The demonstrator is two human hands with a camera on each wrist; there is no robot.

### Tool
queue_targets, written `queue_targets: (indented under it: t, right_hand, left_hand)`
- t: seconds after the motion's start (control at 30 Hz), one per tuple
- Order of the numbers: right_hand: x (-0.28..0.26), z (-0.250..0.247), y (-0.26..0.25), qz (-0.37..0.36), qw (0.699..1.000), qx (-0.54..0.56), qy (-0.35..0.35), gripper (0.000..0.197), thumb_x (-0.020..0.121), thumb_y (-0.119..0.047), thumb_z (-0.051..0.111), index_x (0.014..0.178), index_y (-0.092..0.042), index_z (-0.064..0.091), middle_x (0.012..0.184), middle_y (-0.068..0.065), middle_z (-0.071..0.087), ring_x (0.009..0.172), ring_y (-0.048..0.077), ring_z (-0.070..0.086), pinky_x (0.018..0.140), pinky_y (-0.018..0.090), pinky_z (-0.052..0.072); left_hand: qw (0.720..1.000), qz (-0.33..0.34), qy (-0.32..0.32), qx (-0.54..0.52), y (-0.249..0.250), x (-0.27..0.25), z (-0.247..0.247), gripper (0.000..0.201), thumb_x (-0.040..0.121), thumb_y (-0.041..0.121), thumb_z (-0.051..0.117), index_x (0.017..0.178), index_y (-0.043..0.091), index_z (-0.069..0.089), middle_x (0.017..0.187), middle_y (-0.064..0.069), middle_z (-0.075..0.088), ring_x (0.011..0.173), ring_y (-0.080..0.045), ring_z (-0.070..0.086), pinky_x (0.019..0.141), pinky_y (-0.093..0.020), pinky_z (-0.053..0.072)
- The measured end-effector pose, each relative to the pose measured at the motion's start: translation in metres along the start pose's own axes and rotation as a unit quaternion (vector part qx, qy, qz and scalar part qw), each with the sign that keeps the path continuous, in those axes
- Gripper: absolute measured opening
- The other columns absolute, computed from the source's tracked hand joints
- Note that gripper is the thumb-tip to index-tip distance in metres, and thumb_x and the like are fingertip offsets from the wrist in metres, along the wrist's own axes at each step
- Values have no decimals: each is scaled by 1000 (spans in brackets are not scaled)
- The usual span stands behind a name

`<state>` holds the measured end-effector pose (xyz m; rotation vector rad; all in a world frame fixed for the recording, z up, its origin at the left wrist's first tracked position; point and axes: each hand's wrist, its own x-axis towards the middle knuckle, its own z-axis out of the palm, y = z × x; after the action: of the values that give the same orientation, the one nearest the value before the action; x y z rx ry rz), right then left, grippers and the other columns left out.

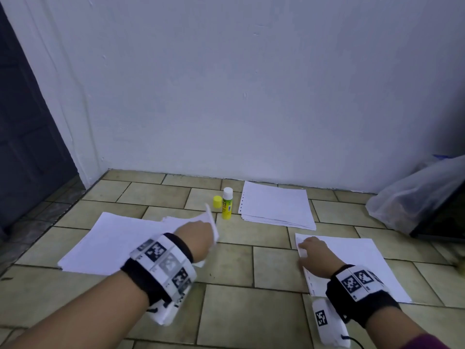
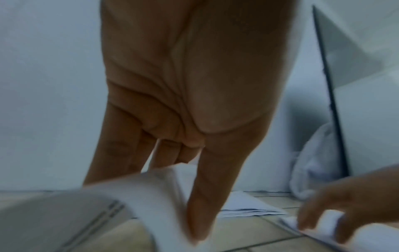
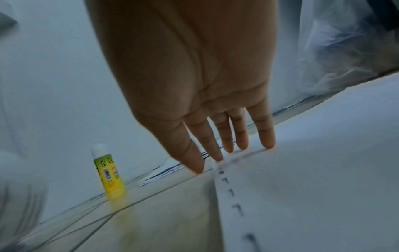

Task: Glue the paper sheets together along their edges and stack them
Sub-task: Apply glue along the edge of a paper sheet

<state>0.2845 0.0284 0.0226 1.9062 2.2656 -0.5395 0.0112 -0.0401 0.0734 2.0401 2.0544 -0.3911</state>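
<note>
My left hand (image 1: 201,238) pinches the right edge of a white sheet (image 1: 210,221) and lifts it off the left pile (image 1: 110,243). In the left wrist view the thumb (image 2: 202,204) lies on the curled sheet (image 2: 149,192), with the fingers behind it. Over on the right, my right hand (image 1: 308,249) rests straight fingertips (image 3: 267,141) on the left edge of a sheet (image 3: 313,196) lying flat on the floor. An uncapped glue stick (image 1: 227,205) stands between the piles, its yellow cap (image 1: 217,201) beside it. A third pile (image 1: 276,206) lies by the wall.
The floor is beige tile (image 1: 251,311) meeting a white wall. A clear plastic bag (image 1: 412,195) and a dark flat object (image 1: 450,217) sit at the right. A dark door (image 1: 25,137) stands at the left.
</note>
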Motion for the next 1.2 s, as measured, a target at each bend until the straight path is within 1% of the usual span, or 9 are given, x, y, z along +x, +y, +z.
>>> queue_targets:
  t: [0.1,0.23,0.3,0.47,0.57,0.67,0.8,0.97,1.2]
  right_hand:
    - [4,2,3,11,1000,11,16,45,93,-11,44,137,-14,44,139,10,37,131,25,35,106,27,32]
    - [6,4,7,6,999,12,48,36,90,-10,51,125,-13,49,128,8,43,121,22,42,95,21,36]
    - [6,5,9,0,998,11,56,29,91,-12,51,120,-14,54,125,7,45,120,20,43,94,21,37]
    - [11,1,12,-4,997,2,76,26,95,-16,46,111,-18,65,121,4,51,118,17,46,95,24,42]
    - [12,-4,8,1,995,-6,103,29,96,-19,42,104,-13,69,114,5,58,110,18,51,89,27,47]
    - [15,-13,-8,-35,987,25,155,28,94,-22,45,99,-11,70,106,6,63,101,20,56,84,29,48]
    - [25,-24,-51,-92,973,131,163,16,88,-19,56,93,-13,71,99,0,68,96,17,61,83,28,48]
    - [55,-25,-100,-120,966,201,112,26,87,-27,65,110,-14,64,107,0,66,100,14,58,76,21,39]
    - [87,-17,-146,-113,958,250,83,53,83,-26,71,131,-15,52,124,6,58,114,20,54,87,24,38]
  left_hand:
    - [998,61,16,2,41,0,9,27,92,12,48,118,7,43,98,-6,59,88,-23,60,75,-32,46]
    - [993,102,-42,-48,64,5,28,59,90,44,60,132,14,33,118,-12,55,107,-31,54,82,-37,44]
    - [993,98,-61,-23,63,10,35,59,91,56,51,134,18,38,125,-11,51,116,-31,46,88,-37,40]
    - [988,138,-68,-12,46,20,35,38,103,25,37,140,26,44,137,-10,44,124,-29,44,100,-38,39]
    - [983,168,-70,17,35,22,37,61,94,2,47,146,32,35,144,-9,34,130,-27,37,100,-38,41]
    - [981,180,-52,42,30,25,40,70,92,3,52,149,34,27,151,-10,25,141,-26,17,102,-39,38]
    - [983,149,-95,55,25,30,40,72,96,19,54,153,28,12,161,-8,-3,146,-38,-9,115,-56,21]
    - [976,147,-148,68,20,37,44,71,101,24,43,153,29,-4,160,-7,-13,145,-44,-5,112,-54,29]
    - [974,144,-165,63,21,38,43,65,101,26,44,154,26,6,160,-3,-16,145,-40,-11,110,-54,31]
